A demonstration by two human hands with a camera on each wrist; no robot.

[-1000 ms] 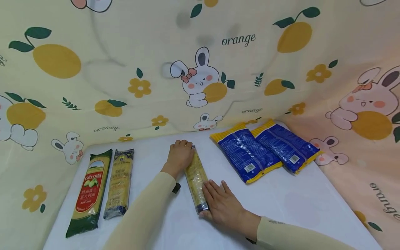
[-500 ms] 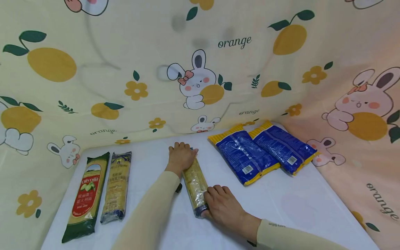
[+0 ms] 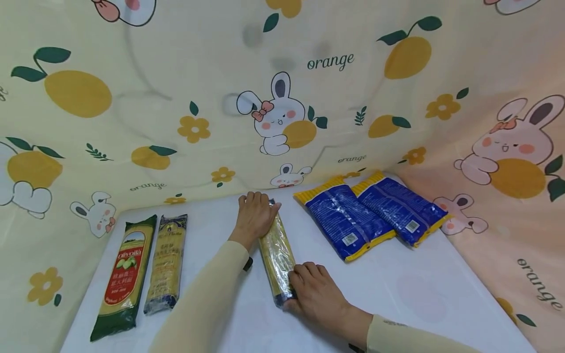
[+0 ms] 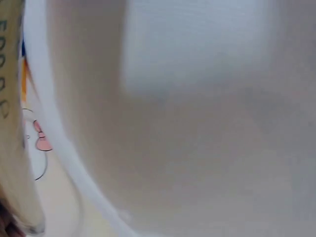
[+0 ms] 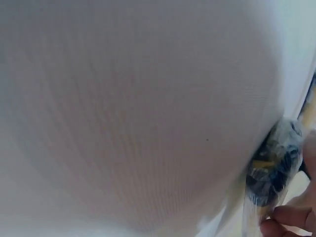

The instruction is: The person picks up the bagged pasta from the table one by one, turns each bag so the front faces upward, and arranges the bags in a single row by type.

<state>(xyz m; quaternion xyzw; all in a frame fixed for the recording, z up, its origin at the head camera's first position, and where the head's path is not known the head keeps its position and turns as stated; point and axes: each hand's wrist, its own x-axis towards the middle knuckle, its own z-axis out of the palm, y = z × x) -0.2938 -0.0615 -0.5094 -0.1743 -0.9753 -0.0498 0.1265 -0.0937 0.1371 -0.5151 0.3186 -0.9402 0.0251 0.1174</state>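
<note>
A clear-wrapped packet of spaghetti (image 3: 279,260) with dark blue ends lies slanted in the middle of the white table. My left hand (image 3: 257,214) grips its far end, thumb on the right side and fingers bent over the left. Around the near end, my right hand (image 3: 320,295) holds the packet's right edge, fingers curled and thumb at the bottom corner. The left wrist view catches only a strip of the packet (image 4: 11,128) with printing and a bit of the fingers. Crumpled wrap of the dark end (image 5: 274,168) shows by the fingertips (image 5: 292,216) in the right wrist view.
To the left lie a green and red Olivoilà spaghetti packet (image 3: 125,279) and a second blue-ended spaghetti packet (image 3: 166,264), side by side. Two blue and yellow bags (image 3: 348,218) overlap at the back right. A printed cloth (image 3: 198,63) rises behind the table (image 3: 397,304).
My right hand's fingers, straighter a second ago, have curled against the packet's near end. The left hand dipped nearer, then moved back up with the packet's far end. The other packets stay put.
</note>
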